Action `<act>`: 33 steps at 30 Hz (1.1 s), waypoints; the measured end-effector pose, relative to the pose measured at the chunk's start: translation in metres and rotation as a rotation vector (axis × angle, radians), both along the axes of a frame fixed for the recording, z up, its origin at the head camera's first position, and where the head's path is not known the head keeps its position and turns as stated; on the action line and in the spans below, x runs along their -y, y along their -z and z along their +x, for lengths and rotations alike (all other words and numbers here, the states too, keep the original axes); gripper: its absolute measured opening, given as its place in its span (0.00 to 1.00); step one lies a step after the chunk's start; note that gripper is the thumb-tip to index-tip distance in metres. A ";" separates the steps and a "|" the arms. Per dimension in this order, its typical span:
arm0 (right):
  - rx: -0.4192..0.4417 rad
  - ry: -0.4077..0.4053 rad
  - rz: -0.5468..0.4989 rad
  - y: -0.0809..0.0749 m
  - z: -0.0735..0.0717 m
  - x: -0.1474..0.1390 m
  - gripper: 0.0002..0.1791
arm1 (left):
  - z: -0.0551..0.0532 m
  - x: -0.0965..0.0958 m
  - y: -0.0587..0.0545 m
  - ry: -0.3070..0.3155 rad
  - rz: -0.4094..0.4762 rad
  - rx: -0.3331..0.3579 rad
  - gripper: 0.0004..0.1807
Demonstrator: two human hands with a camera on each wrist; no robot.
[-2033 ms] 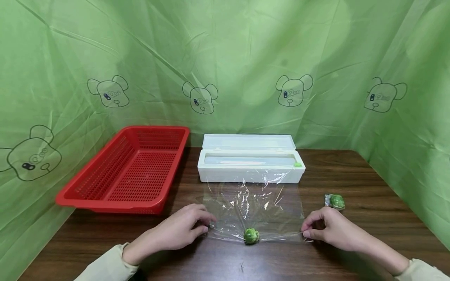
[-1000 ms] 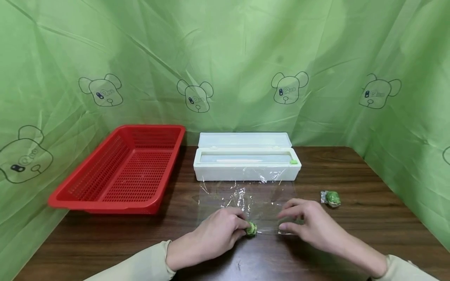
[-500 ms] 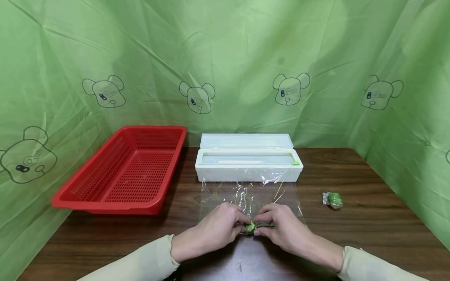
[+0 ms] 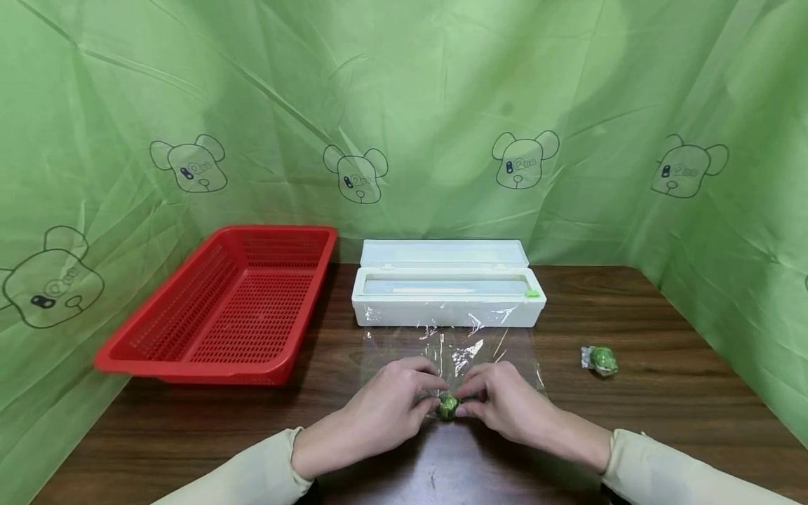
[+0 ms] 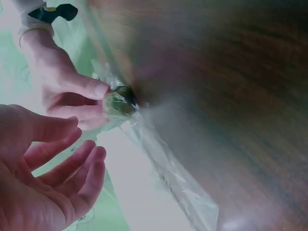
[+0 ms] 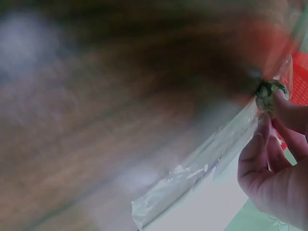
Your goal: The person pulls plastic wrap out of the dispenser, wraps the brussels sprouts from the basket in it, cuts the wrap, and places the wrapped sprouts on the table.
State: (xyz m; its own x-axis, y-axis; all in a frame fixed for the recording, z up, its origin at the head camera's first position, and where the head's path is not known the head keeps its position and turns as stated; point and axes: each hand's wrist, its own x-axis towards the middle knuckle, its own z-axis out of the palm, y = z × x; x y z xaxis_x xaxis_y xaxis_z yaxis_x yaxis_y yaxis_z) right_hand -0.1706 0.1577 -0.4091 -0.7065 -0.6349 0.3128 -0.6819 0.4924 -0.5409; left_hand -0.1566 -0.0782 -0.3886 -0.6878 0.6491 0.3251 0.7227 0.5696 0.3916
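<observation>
A Brussels sprout sits at the near edge of a sheet of clear plastic wrap, with film over its surface. My right hand pinches its right side between thumb and fingers; the right wrist view shows the thumb pressed on the sprout. On the other side is my left hand, its thumb and fingertips right beside the sprout. In the left wrist view, the left hand has loosely bent fingers with a gap between thumb and fingers. The wrap runs back to a white dispenser box.
The dispenser's lid stands raised at the back, and a green slider sits at its right end. A red perforated basket stands at the left. Another wrapped sprout lies at the right on the wooden table.
From the wrap's two near corners, both hands have come inward to the sprout, which has shifted slightly away from me. The right hand now pinches it; wrap is drawn in around it.
</observation>
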 end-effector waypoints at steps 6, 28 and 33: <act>0.078 -0.052 -0.002 -0.005 -0.008 0.001 0.08 | -0.002 -0.002 0.001 0.022 -0.049 0.003 0.13; 0.180 0.021 0.027 -0.010 -0.023 -0.006 0.10 | -0.025 -0.012 0.009 -0.017 -0.054 0.243 0.12; 0.062 0.076 0.008 -0.005 -0.016 -0.002 0.14 | -0.031 -0.010 0.008 -0.021 -0.064 0.278 0.10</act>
